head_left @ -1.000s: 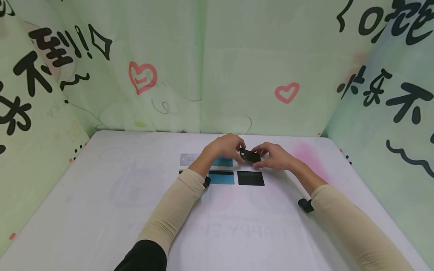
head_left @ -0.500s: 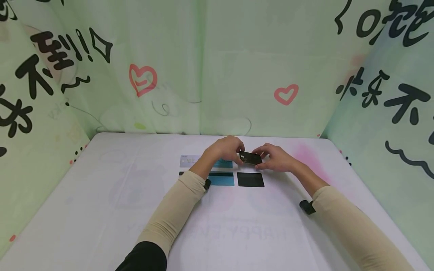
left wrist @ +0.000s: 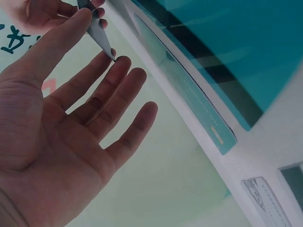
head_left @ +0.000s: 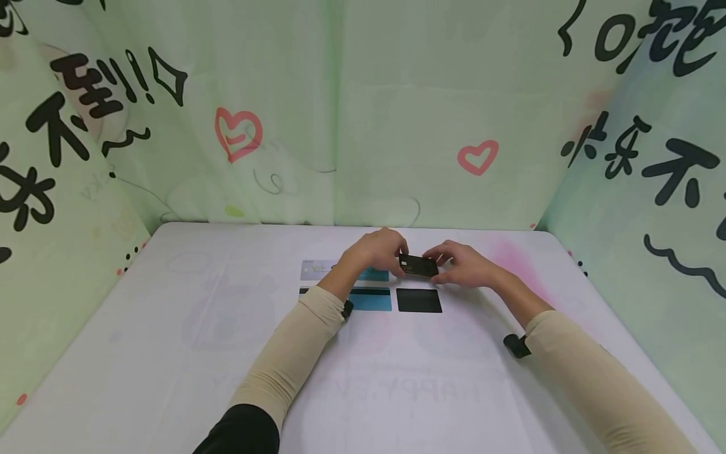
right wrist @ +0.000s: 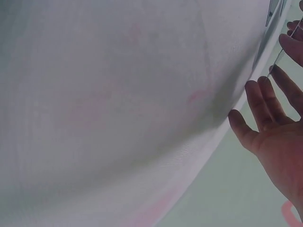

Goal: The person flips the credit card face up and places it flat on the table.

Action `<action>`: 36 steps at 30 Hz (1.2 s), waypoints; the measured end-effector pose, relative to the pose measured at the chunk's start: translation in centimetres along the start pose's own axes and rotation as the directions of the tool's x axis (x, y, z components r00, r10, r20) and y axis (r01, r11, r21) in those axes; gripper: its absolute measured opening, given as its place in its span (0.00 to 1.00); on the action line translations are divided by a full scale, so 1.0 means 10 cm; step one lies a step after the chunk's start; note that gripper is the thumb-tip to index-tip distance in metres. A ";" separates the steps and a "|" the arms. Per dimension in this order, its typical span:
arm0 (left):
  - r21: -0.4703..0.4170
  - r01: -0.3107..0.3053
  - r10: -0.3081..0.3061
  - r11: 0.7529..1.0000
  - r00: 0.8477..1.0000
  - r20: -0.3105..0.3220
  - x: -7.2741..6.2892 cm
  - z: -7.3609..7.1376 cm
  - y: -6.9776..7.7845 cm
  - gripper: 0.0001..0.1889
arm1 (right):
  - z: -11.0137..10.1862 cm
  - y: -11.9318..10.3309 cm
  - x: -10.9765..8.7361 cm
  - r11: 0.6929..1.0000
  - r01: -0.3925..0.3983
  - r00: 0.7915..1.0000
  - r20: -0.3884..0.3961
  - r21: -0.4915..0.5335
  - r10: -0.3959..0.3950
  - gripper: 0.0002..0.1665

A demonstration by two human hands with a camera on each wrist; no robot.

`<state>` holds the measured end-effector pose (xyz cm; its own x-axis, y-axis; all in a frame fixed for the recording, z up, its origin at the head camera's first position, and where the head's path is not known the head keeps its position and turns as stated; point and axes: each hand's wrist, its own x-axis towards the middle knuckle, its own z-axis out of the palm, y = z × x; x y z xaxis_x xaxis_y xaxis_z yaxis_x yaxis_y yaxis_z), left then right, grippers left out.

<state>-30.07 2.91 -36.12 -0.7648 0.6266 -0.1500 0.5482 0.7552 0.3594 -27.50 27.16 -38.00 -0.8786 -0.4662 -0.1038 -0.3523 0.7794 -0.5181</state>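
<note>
In the head view a black bank card (head_left: 418,265) with a small chip at its left end is held between both hands at the far part of the table. My left hand (head_left: 379,248) pinches its left end with thumb and fingertips; the left wrist view shows the card (left wrist: 98,35) nearly edge-on. At the other end, my right hand (head_left: 462,265) grips the right edge between thumb and fingers. Just nearer lies a second black card (head_left: 419,301), flat on the table. Beside it is a blue card (head_left: 371,301) with a dark stripe.
Behind the left hand lies a teal card (head_left: 375,275), partly covered. Left of it is a pale lilac card (head_left: 316,270), and a further card is mostly hidden by the left forearm. The white table (head_left: 431,410) ends at a green printed curtain (head_left: 397,126).
The held black card has shifted slightly left and lies flatter, its face showing more to the head camera. Both hands keep hold of it; the other cards stay in place.
</note>
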 end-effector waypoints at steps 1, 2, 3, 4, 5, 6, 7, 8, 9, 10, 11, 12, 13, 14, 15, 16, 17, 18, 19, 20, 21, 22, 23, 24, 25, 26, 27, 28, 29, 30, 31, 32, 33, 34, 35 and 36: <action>-0.001 -0.001 0.001 1.000 1.000 0.001 0.00 0.00 0.00 0.25 | 0.00 0.00 0.00 1.000 -0.005 1.000 0.004 0.001 0.005 0.33; -0.003 -0.001 0.001 1.000 1.000 0.003 0.00 0.00 0.00 0.25 | 0.00 0.00 0.00 1.000 -0.010 1.000 0.007 0.002 0.010 0.33; -0.003 -0.002 0.002 1.000 1.000 0.005 -0.01 0.00 0.00 0.25 | 0.00 0.00 0.00 1.000 -0.015 1.000 0.009 0.001 0.015 0.33; -0.002 -0.003 0.003 1.000 1.000 0.007 -0.01 0.00 0.01 0.25 | 0.00 0.00 0.00 1.000 -0.019 1.000 0.011 -0.001 0.019 0.33; -0.001 -0.004 0.004 1.000 1.000 0.011 -0.01 0.00 0.01 0.25 | 0.00 0.01 0.00 1.000 -0.021 1.000 0.011 -0.002 0.021 0.33; 0.001 -0.004 0.004 1.000 1.000 0.013 -0.01 0.00 0.01 0.25 | 0.00 0.01 0.00 1.000 -0.023 1.000 0.010 -0.003 0.023 0.33; 0.001 -0.004 0.004 1.000 1.000 0.014 -0.01 0.00 0.01 0.25 | 0.00 0.01 0.00 1.000 -0.024 1.000 0.010 -0.004 0.024 0.33; 0.001 -0.004 0.004 1.000 1.000 0.016 -0.01 0.00 0.02 0.25 | 0.00 0.01 0.00 1.000 -0.024 1.000 0.008 -0.004 0.024 0.33; 0.000 -0.003 0.003 1.000 1.000 0.018 -0.01 0.00 0.02 0.25 | 0.00 0.01 0.00 1.000 -0.023 1.000 0.006 -0.003 0.023 0.33; 0.000 -0.003 0.003 1.000 1.000 0.019 -0.01 0.00 0.02 0.25 | 0.00 0.00 0.00 1.000 -0.021 1.000 0.003 -0.003 0.021 0.33; 0.004 -0.004 0.004 1.000 1.000 0.020 -0.01 0.00 0.02 0.26 | 0.00 0.00 -0.01 1.000 -0.018 1.000 0.001 -0.004 0.018 0.33; 0.008 -0.006 0.006 1.000 1.000 0.021 -0.01 0.01 0.02 0.26 | 0.00 0.00 -0.01 1.000 -0.015 1.000 0.000 -0.005 0.015 0.33; 0.014 -0.010 0.010 1.000 1.000 0.022 0.00 0.01 0.01 0.26 | 0.01 0.00 -0.01 1.000 -0.012 1.000 -0.001 -0.007 0.012 0.33; 0.019 -0.014 0.013 1.000 1.000 0.023 0.00 0.01 0.01 0.26 | 0.01 0.00 -0.01 1.000 -0.009 1.000 -0.002 -0.009 0.009 0.33; 0.025 -0.018 0.017 1.000 1.000 0.023 0.00 0.02 0.01 0.26 | 0.01 0.00 -0.01 1.000 -0.007 1.000 -0.002 -0.011 0.007 0.33; 0.032 -0.023 0.022 0.999 0.999 0.024 0.00 0.02 0.01 0.26 | 0.01 0.00 -0.01 1.000 -0.005 1.000 -0.002 -0.016 0.004 0.33; 0.036 -0.025 0.024 0.999 0.999 0.024 0.00 0.02 0.01 0.26 | 0.01 0.00 -0.01 1.000 -0.002 1.000 -0.002 -0.018 0.002 0.32; 0.038 -0.027 0.026 0.999 0.999 0.024 0.00 0.02 0.01 0.26 | 0.01 0.00 -0.02 1.000 -0.002 1.000 -0.002 -0.019 0.002 0.32; 0.039 -0.028 0.027 0.999 0.999 0.025 0.00 0.02 0.01 0.26 | 0.01 0.00 -0.02 1.000 0.000 1.000 -0.003 -0.019 0.000 0.32; 0.037 -0.028 0.027 0.999 0.999 0.025 -0.01 0.02 0.01 0.26 | 0.01 -0.01 -0.02 1.000 0.002 1.000 -0.003 -0.019 -0.002 0.32; 0.035 -0.027 0.026 0.999 0.999 0.027 -0.02 0.01 0.02 0.26 | 0.01 -0.01 -0.02 1.000 0.003 1.000 -0.003 -0.018 -0.003 0.32; 0.034 -0.024 0.023 0.999 0.999 0.029 -0.02 0.01 0.02 0.25 | 0.01 -0.01 -0.02 1.000 0.006 1.000 -0.003 -0.017 -0.006 0.33; 0.034 -0.021 0.020 0.999 0.999 0.031 -0.02 0.01 0.02 0.25 | 0.01 -0.01 -0.02 1.000 0.007 1.000 -0.002 -0.015 -0.008 0.32; 0.034 -0.019 0.018 0.999 0.999 0.033 -0.03 0.01 0.03 0.25 | 0.01 -0.01 -0.02 1.000 0.009 1.000 -0.002 -0.015 -0.009 0.32; 0.034 -0.015 0.014 0.999 0.999 0.034 -0.03 0.01 0.03 0.25 | 0.02 -0.01 -0.02 1.000 0.010 1.000 -0.001 -0.015 -0.010 0.32; 0.035 -0.010 0.009 0.999 0.999 0.035 -0.03 0.01 0.03 0.25 | 0.02 -0.01 -0.02 1.000 0.011 1.000 0.001 -0.015 -0.011 0.32; 0.038 -0.006 0.005 0.999 0.999 0.036 -0.03 0.01 0.04 0.25 | 0.02 -0.01 -0.02 1.000 0.011 1.000 0.003 -0.016 -0.011 0.32; 0.043 -0.004 0.002 0.999 0.999 0.038 -0.03 0.02 0.04 0.25 | 0.02 -0.01 -0.02 1.000 0.010 1.000 0.005 -0.019 -0.010 0.32; 0.045 -0.002 0.000 0.999 0.999 0.042 -0.03 0.02 0.04 0.25 | 0.03 -0.01 -0.02 1.000 0.010 1.000 0.007 -0.022 -0.009 0.32; 0.048 0.000 -0.002 0.999 0.999 0.046 -0.03 0.02 0.05 0.26 | 0.03 -0.01 -0.02 1.000 0.010 1.000 0.008 -0.029 -0.010 0.32; 0.052 0.002 -0.005 0.999 0.999 0.049 -0.03 0.02 0.05 0.26 | 0.03 -0.01 -0.02 0.999 0.012 1.000 0.009 -0.032 -0.011 0.32; 0.055 0.006 -0.009 0.998 0.999 0.053 -0.03 0.03 0.05 0.26 | 0.03 0.00 -0.01 0.999 0.015 1.000 0.010 -0.036 -0.015 0.32; 0.059 0.009 -0.012 0.998 0.998 0.055 -0.03 0.03 0.05 0.26 | 0.04 0.00 -0.01 0.999 0.019 1.000 0.011 -0.039 -0.018 0.32; 0.060 0.013 -0.016 0.998 0.998 0.056 -0.03 0.03 0.06 0.26 | 0.04 0.00 -0.01 0.999 0.022 1.000 0.011 -0.042 -0.022 0.32; 0.060 0.018 -0.022 0.998 0.998 0.057 -0.03 0.03 0.06 0.26 | 0.04 0.00 0.00 0.999 0.026 1.000 0.012 -0.045 -0.025 0.32; 0.066 0.023 -0.026 0.998 0.998 0.056 -0.03 0.03 0.06 0.26 | 0.04 -0.01 0.00 0.998 0.029 1.000 0.012 -0.047 -0.029 0.32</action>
<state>-29.44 3.25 -36.15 -0.7588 0.6163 -0.2108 0.5518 0.7801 0.2948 -27.35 26.96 -38.29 -0.8641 -0.4935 -0.0990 -0.3928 0.7842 -0.4803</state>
